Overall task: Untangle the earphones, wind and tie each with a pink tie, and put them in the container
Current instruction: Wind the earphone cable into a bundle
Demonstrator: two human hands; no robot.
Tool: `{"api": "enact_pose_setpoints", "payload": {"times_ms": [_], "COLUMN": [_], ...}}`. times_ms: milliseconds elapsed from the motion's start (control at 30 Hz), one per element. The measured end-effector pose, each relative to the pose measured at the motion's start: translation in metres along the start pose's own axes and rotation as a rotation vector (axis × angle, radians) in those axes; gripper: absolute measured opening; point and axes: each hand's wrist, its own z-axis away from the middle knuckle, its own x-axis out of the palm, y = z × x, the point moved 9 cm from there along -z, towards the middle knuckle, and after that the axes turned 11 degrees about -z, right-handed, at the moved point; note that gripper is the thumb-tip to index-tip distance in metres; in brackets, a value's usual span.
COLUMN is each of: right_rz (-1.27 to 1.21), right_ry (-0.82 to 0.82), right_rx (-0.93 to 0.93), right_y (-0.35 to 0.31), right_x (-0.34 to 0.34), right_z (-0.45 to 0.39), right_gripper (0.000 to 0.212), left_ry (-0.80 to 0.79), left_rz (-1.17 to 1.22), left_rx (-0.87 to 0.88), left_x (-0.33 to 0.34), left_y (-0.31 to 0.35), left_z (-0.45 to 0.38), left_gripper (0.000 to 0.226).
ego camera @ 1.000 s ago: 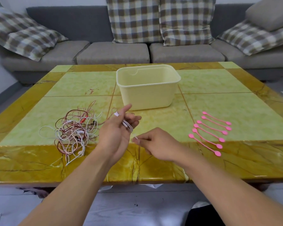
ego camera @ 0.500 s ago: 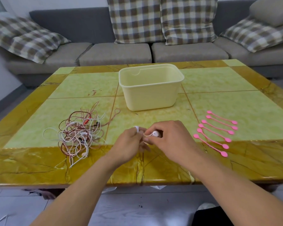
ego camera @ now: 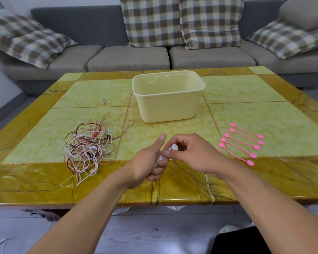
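Observation:
A white earphone (ego camera: 174, 147) is held between both hands near the table's front edge. My left hand (ego camera: 148, 162) has its fingers curled round the wound white cable, thumb pointing up. My right hand (ego camera: 189, 153) pinches the earbud end just right of it. A tangle of white, pink and dark red earphones (ego camera: 86, 147) lies on the table to the left. Several pink ties (ego camera: 244, 142) lie in a row on the right. The pale yellow container (ego camera: 168, 105) stands open behind my hands, and I see nothing inside it.
The yellow-green tiled table (ego camera: 255, 92) has a glossy amber border. A grey sofa (ego camera: 128, 57) with checked cushions runs behind it. The grey floor shows below the front edge.
My hands came together over the front edge. The left hand turned from raised and spread to curled round the wound cable; the right hand now pinches the earbud. The view shifted slightly.

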Motion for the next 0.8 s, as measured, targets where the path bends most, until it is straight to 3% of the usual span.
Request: {"api": "enact_pose_setpoints", "payload": {"times_ms": [433,567,800], "right_rz": [0.110,0.142,0.122], "right_ry": [-0.218,-0.216,-0.122], "right_rx": [-0.046,-0.054,-0.043], "right_y": [-0.002,-0.003,0.000], "right_x": [0.014,0.011,0.007], "right_z": [0.000,-0.001,-0.004], "right_gripper": [0.030,0.017,0.020], "left_ry": [-0.121,0.022,0.282], "left_rz": [0.087,0.117,0.169], "left_rx": [-0.063,-0.057,-0.082], "left_x": [0.009,0.001,-0.009], "left_y": [-0.010,-0.008,-0.008], "left_z": [0.002,0.000,0.000], "left_gripper": [0.084,0.081,0.065]}}
